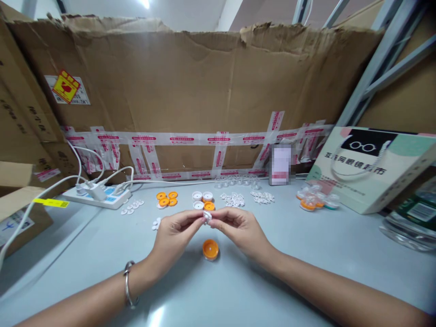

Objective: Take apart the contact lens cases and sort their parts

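Between the fingertips of my left hand (177,234) and my right hand (243,227) is a small white plastic part (206,217). Both hands pinch it, and the fingers hide much of its shape. Below it on the table stands a round orange cup-shaped piece (210,250), open side up, with a pale dot at its centre. Just beyond my fingertips sit white round caps (198,196) together with an orange one (209,206). Orange rings (164,201) lie in a group further left. Several small white pieces (156,223) are near my left hand.
White discs (132,208) lie by a power strip (102,195) with cables. Small white parts (232,200) and clear pieces (238,182) are spread at the back. Rightward are stacked clear-and-orange pieces (311,197), a phone (279,164), a paper bag (368,177) and a bottle (412,218). Cardboard (190,81) walls the back.
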### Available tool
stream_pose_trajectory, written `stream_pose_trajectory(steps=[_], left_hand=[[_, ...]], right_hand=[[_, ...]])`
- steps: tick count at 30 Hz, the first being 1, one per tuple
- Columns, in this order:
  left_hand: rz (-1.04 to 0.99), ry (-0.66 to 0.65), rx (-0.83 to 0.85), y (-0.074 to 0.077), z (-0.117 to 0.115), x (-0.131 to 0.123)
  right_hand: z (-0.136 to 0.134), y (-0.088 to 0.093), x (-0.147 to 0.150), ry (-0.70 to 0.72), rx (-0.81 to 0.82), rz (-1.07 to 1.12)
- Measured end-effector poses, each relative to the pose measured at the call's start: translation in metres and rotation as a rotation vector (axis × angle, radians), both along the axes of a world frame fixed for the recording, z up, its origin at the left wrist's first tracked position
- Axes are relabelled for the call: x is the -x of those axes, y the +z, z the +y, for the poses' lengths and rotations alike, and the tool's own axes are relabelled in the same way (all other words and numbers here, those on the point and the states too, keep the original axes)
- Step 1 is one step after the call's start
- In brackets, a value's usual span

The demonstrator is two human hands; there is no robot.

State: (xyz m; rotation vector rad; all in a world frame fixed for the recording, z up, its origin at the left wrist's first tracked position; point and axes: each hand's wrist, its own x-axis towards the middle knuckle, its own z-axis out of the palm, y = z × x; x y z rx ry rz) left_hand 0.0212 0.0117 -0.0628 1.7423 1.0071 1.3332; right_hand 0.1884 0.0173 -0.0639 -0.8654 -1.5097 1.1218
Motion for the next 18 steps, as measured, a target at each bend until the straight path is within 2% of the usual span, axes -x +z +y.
stream_pose_trajectory(steps=[6, 12, 18], left_hand=[[0.068, -0.09, -0.048, 0.0016, -0.0053, 0.0023], [0.211, -0.024, -0.294, 0.0059, -0.0021, 0.0039], [0.343, 0.02, -0.535, 0.0049, -0.0002, 0.006]], right_hand=[[-0.0047, 0.0068, 0.0017, -0.014, 0.045, 0.106], [-0.0049, 0.0097, 0.0019, 0.044, 0.165, 0.167], [-0.0041, 0.0069, 0.0007, 0.079, 0.177, 0.127]])
